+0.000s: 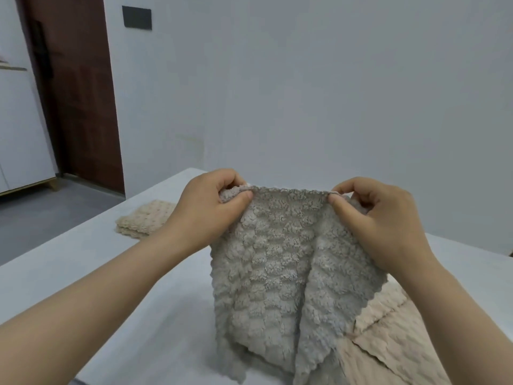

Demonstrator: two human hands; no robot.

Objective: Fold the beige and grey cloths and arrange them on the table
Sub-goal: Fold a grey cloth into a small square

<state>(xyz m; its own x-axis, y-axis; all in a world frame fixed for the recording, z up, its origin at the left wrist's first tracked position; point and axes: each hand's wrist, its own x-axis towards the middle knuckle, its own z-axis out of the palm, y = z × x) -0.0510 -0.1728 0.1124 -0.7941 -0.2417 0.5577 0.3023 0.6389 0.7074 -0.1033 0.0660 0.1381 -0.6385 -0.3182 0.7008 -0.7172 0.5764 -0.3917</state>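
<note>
A fluffy grey cloth (280, 262) hangs in the air above the table, its lower edge sagging onto the surface. My left hand (205, 209) pinches its top left corner between thumb and fingers. My right hand (380, 220) pinches the top right corner the same way. A folded beige cloth (144, 220) lies flat on the table behind my left hand. More beige cloth (394, 343) lies unfolded at the lower right, partly under the grey one.
The white table (97, 273) runs from the near edge to the pale wall (305, 93). A brown door (80, 93) and a white cabinet (19, 134) stand at the far left beyond a grey floor.
</note>
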